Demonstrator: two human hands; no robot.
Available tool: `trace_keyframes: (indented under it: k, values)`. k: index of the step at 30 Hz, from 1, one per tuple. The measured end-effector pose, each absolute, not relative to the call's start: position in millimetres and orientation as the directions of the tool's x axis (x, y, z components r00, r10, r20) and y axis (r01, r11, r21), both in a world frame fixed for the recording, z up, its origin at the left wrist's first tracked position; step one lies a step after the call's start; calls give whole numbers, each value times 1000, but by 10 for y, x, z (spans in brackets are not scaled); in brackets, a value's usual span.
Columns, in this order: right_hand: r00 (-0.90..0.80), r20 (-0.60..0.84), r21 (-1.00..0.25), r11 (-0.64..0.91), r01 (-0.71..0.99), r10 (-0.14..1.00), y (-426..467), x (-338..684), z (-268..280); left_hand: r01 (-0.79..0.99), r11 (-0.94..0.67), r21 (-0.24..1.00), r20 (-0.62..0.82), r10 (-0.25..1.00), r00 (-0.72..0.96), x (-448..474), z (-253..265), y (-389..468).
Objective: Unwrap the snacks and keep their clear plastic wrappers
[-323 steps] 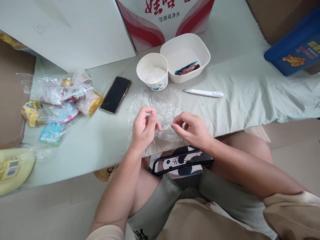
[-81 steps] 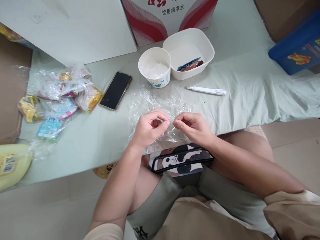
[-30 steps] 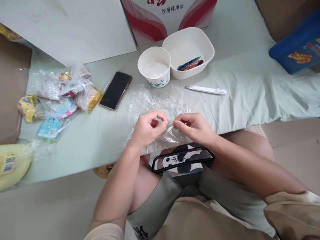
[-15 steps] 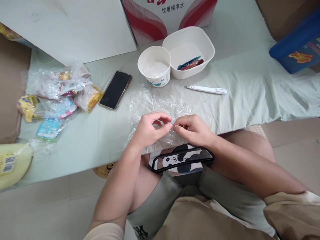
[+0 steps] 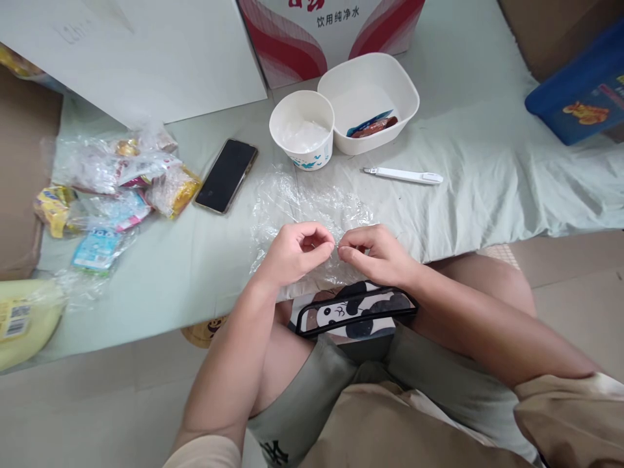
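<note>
My left hand [image 5: 302,252] and my right hand [image 5: 373,250] meet fingertip to fingertip over a crumpled clear plastic sheet [image 5: 316,201] near the table's front edge. Both are closed in a pinch. Whatever lies between the fingertips is too small and too hidden to name. Just beyond the plastic stands a white paper cup [image 5: 303,133] with blue print and some clear plastic inside. Touching it, a white bowl [image 5: 368,84] holds small dark blue and reddish packets [image 5: 373,125]. A white utility knife [image 5: 403,175] lies to the right with its blade tip showing.
A black phone [image 5: 226,176] lies left of the cup. Further left is a heap of wrapped snack packets [image 5: 124,172]. A white box [image 5: 160,58] and a red-and-white carton [image 5: 331,39] stand at the back. A blue container [image 5: 580,84] is at right; a panda-patterned case [image 5: 355,309] rests on my lap.
My left hand's fingers have curled in closer, thumb and forefinger now pinched together. My right hand has stayed almost still. The objects on the table have not moved.
</note>
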State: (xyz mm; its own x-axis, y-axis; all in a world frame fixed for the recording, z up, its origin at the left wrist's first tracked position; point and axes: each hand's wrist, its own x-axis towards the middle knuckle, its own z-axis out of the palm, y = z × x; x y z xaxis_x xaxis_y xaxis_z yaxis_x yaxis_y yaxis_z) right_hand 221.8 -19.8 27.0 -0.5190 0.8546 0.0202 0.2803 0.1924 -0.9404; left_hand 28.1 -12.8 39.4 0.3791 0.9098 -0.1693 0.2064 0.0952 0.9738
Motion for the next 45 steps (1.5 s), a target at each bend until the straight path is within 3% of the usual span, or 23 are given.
trace_keyframes:
  k: [7, 12, 16, 20, 24, 32, 36, 41, 45]
  values:
    - [-292, -26, -990, 15, 138, 956, -110, 2320, 319, 93, 153, 984, -179, 880, 441, 66, 374, -90]
    - [-51, -11, -1000, -11, 14, 999, -28, 2404, 307, 322, -39, 946, -94, 917, 387, 3, 387, -124]
    - [65, 63, -998, 62, 21, 996, 9, 2473, 285, 519, -148, 842, -56, 932, 357, 14, 403, -151]
    - [160, 168, -985, 159, 72, 973, 35, 2563, 290, 578, -173, 798, -17, 951, 309, -38, 396, -136]
    - [258, 184, -982, 169, 79, 948, 64, 2620, 315, 541, -156, 827, 57, 979, 194, -121, 355, -100]
    - [354, 216, -972, 234, -9, 910, 139, 2659, 310, 247, -19, 969, 5, 998, 57, -276, 382, -65]
    - [294, 206, -976, 218, -10, 933, 110, 2651, 317, -1, -143, 990, 141, 981, -137, -261, 398, -50]
    - [143, 200, -980, 201, 1, 969, 68, 2662, 280, 155, -139, 978, 169, 965, -199, -211, 382, -61]
    - [-62, 108, -992, 103, -75, 992, 44, 2685, 242, 164, -94, 982, 137, 952, -274, -250, 340, -34]
